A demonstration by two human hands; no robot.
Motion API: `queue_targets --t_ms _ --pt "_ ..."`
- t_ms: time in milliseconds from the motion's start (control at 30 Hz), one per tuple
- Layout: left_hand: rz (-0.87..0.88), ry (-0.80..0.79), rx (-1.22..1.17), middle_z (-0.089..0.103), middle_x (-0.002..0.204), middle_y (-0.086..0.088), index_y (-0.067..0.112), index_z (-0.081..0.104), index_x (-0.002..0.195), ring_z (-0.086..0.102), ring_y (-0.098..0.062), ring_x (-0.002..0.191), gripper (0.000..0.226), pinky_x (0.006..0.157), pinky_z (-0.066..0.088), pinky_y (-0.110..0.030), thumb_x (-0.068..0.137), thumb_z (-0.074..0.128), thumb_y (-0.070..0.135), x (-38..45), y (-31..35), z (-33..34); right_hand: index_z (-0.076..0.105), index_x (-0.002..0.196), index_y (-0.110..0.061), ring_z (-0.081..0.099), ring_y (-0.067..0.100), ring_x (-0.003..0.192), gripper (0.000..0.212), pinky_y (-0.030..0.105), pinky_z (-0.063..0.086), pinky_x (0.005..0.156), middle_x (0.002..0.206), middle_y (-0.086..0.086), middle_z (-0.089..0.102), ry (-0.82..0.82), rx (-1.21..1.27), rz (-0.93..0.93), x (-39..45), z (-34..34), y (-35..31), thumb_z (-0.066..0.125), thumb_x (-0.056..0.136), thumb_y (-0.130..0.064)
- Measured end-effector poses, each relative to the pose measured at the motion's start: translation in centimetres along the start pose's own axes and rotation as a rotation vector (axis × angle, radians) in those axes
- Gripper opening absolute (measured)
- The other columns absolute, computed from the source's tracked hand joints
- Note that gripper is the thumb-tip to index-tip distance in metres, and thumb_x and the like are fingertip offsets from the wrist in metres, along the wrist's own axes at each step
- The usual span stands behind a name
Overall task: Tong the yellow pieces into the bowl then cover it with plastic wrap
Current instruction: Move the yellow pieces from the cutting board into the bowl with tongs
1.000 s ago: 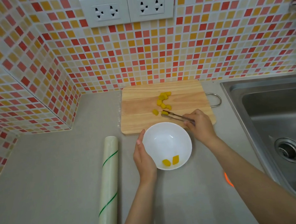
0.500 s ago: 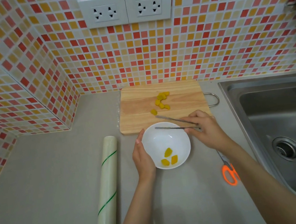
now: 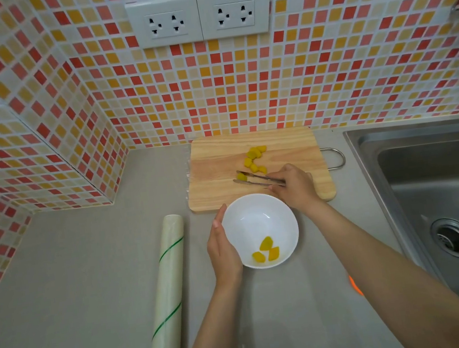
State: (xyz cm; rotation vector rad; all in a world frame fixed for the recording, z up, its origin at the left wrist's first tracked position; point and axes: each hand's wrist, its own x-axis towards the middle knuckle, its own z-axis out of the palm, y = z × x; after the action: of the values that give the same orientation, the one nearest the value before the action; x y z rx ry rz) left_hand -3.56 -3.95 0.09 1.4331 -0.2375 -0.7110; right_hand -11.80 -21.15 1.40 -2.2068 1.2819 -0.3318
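Yellow pieces [image 3: 254,157] mostly sit in a loose cluster on the cutting board [image 3: 217,175], toward its far middle; one stray piece [image 3: 241,177] lies nearer, right between the tong tips. Three more pieces [image 3: 266,251] are already in the white bowl [image 3: 258,216], which stands on the counter [image 3: 88,265] just in front of the board. Tongs [image 3: 258,179] are parted around that stray piece, not closed on it as far as I can tell. Right hand [image 3: 294,187] is wrapped around the tong handles, gripping them loosely. Left hand [image 3: 222,250] is cupped flat against the bowl's left side, fingers fairly straight, steadying it rather than lifting. Step in hand: transfer, picking up the fourth piece. Next move probably calls for squeezing the tongs gently on the piece, lifting clear of the board edge, and swinging back over the bowl rim. Several pieces remain, so wrapping is some way off. Plastic wrap roll [image 3: 166,299] lies untouched left of the bowl. Sink [image 3: 445,203] at right, well apart.
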Motion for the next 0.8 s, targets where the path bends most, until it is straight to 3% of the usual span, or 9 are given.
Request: queue_targets --t_ms 100,300,533,633,700,800 --pt "-0.015 -0.001 -0.01 0.062 0.113 0.016 0.025 0.061 0.12 0.057 0.014 0.095 0.04 0.068 0.044 -0.001 0.1 0.027 0.031 0.0 0.1 0.1 0.067 0.113 -0.021 0.056 0.025 0.105 0.028 0.039 0.034 0.09 0.105 0.007 0.061 0.032 0.024 -0.004 -0.4 -0.2 0.2 0.062 0.086 -0.024" --pt "-0.011 0.001 0.016 0.062 0.114 0.014 0.028 0.062 0.118 0.057 0.002 0.101 0.04 0.07 0.047 -0.004 0.1 0.027 0.032 -0.1 0.2 0.1 0.07 0.109 -0.019 0.057 0.025 0.099 0.027 0.048 0.039 0.096 0.094 0.003 0.061 0.085 0.195 -0.1 -3.8 -2.1 0.2 0.068 0.082 -0.016" --pt "0.014 -0.021 0.017 0.062 0.115 0.011 0.019 0.059 0.124 0.056 -0.004 0.107 0.043 0.073 0.045 -0.002 0.101 0.025 0.03 0.0 0.2 0.0 0.066 0.113 -0.034 0.046 0.016 0.098 0.031 0.026 0.017 0.076 0.095 -0.009 0.054 -0.071 -0.027 -0.276 -7.7 -4.3 1.5 0.066 0.082 -0.03" --pt "0.009 -0.018 0.025 0.063 0.113 0.015 0.022 0.06 0.123 0.057 -0.002 0.105 0.042 0.072 0.045 -0.002 0.101 0.026 0.031 0.1 0.1 -0.1 0.065 0.115 -0.032 0.049 0.018 0.1 0.035 0.029 0.024 0.084 0.098 -0.002 0.059 -0.019 0.059 -0.244 -6.8 -4.9 1.9 0.069 0.08 -0.028" --pt "0.015 -0.015 0.023 0.062 0.115 0.013 0.022 0.06 0.123 0.057 -0.004 0.106 0.042 0.074 0.046 -0.003 0.1 0.026 0.031 0.1 0.1 -0.1 0.066 0.115 -0.025 0.054 0.024 0.1 0.037 0.04 0.037 0.093 0.097 0.005 0.062 0.086 0.13 -0.181 -5.4 -4.9 2.1 0.071 0.079 -0.022" --pt "0.012 -0.009 0.02 0.061 0.121 0.007 0.022 0.06 0.123 0.055 -0.01 0.113 0.042 0.084 0.045 -0.014 0.101 0.025 0.031 0.1 0.0 0.0 0.064 0.118 -0.016 0.057 0.03 0.1 0.039 0.045 0.043 0.092 0.098 0.013 0.062 0.161 0.103 -0.058 -3.0 -4.1 2.5 0.07 0.08 -0.018"
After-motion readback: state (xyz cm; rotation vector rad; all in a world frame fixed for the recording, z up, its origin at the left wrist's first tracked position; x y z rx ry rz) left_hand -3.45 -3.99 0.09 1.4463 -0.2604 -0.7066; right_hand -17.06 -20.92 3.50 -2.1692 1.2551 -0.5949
